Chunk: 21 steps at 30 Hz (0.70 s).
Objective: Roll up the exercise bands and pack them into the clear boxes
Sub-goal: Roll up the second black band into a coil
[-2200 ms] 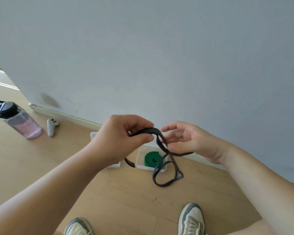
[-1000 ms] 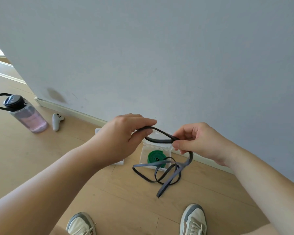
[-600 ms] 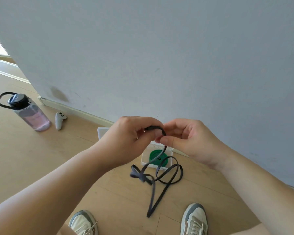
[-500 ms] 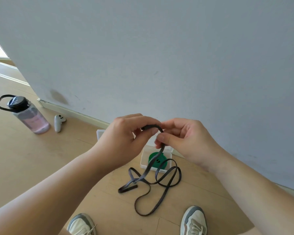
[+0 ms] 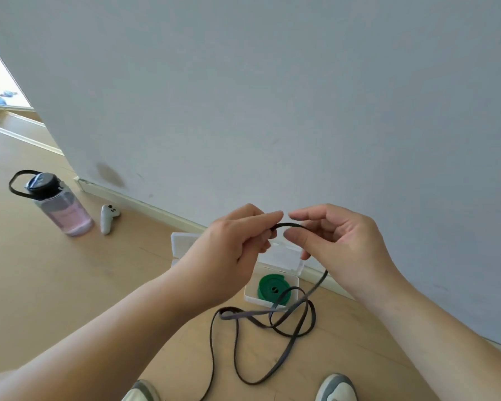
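Observation:
A long thin black exercise band point(image 5: 284, 353) runs between my two hands and trails down in loose loops onto the wooden floor. My left hand point(image 5: 232, 247) pinches one end of it between thumb and fingertips. My right hand point(image 5: 342, 241) is just to the right, with the band passing between its thumb and curled fingers and coming out below the palm. A rolled green band point(image 5: 274, 289) lies inside an open clear box point(image 5: 249, 296) on the floor under my hands. A second clear box point(image 5: 182, 241) sits behind my left hand, mostly hidden.
The grey wall and its baseboard point(image 5: 145, 205) run close behind the boxes. A pink water bottle point(image 5: 61, 206) with a black cap and a white controller point(image 5: 107, 218) lie at the left. My shoes point(image 5: 336, 389) are at the bottom edge.
My hands have parted slightly, leaving a short arc of band between them. More of the band has dropped and spread in wider loops on the floor.

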Each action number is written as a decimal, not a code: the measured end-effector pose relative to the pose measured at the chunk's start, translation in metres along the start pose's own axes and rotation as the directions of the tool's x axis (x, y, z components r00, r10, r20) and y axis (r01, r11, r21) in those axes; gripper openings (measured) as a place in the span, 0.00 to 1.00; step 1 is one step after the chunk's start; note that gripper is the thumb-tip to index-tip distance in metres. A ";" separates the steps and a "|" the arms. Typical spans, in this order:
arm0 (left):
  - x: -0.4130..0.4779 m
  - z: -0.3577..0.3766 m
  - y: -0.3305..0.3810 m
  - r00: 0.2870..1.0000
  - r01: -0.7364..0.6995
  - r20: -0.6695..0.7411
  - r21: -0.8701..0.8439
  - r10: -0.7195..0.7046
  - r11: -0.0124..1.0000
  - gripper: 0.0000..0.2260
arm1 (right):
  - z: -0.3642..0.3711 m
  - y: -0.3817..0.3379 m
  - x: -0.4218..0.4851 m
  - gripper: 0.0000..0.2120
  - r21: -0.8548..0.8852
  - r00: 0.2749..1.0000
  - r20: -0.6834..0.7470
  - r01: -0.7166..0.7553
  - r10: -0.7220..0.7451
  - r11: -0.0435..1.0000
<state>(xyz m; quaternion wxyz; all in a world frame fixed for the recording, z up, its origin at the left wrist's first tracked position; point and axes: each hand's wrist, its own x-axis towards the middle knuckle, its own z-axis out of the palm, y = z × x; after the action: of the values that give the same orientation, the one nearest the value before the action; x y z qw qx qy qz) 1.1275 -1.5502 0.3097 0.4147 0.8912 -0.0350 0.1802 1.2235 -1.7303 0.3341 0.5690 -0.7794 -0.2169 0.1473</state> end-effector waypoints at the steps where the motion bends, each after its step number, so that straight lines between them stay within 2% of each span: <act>1: 0.001 -0.001 -0.001 1.000 0.000 -0.017 -0.006 0.000 1.000 0.18 | 0.001 0.000 0.000 0.07 -0.002 1.000 0.013 0.000 0.000 1.000; 5: 0.005 -0.002 0.001 1.000 0.017 0.020 -0.058 -0.016 0.998 0.16 | 0.000 0.002 0.002 0.04 0.024 1.000 0.018 0.002 -0.003 1.000; 10: 0.007 -0.003 0.002 0.994 0.108 0.024 -0.191 -0.105 0.976 0.15 | -0.002 0.002 0.006 0.04 0.029 0.998 0.054 0.009 -0.011 1.000; 16: 0.009 0.000 0.000 0.995 0.096 0.021 -0.134 -0.094 0.986 0.14 | -0.002 0.002 0.007 0.04 0.029 0.999 0.050 0.004 -0.005 1.000; 21: 0.013 0.002 -0.002 0.996 0.056 -0.061 -0.060 -0.060 0.997 0.12 | 0.004 -0.001 0.004 0.05 0.077 0.998 0.048 -0.039 0.036 0.996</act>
<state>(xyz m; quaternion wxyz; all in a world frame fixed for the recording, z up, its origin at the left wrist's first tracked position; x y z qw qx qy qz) 1.1409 -1.5495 0.3116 0.4464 0.8734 -0.0013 0.1948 1.2248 -1.7251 0.3343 0.5910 -0.7568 -0.2095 0.1845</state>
